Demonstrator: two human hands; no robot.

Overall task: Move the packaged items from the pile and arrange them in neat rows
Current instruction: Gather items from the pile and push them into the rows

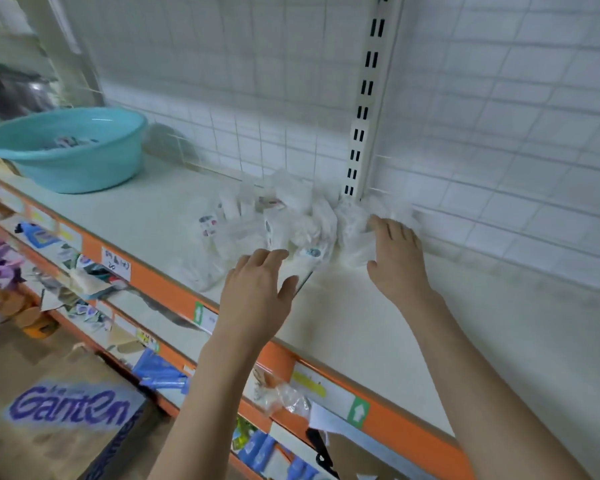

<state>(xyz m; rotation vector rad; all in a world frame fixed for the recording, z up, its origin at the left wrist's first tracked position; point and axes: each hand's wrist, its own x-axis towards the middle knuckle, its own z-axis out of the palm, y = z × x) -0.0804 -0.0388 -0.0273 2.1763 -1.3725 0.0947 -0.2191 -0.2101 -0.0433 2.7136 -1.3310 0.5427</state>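
Observation:
A loose pile of small clear-wrapped white packaged items [274,223] lies on the white shelf [378,323], against the wire-grid back wall. My left hand [257,292] hovers flat with straight fingers just in front of the pile, its fingertips at the nearest packet. My right hand [395,258] reaches to the pile's right end, its fingers lying against a white packet [355,240]. The picture is blurred, so I cannot tell whether the right hand grips that packet.
A turquoise plastic basin [70,150] with a few small packets inside stands at the shelf's left. A slotted metal upright [364,109] rises behind the pile. The shelf has an orange front edge [326,372]; lower shelves hold mixed goods. A printed cardboard box [66,410] sits below.

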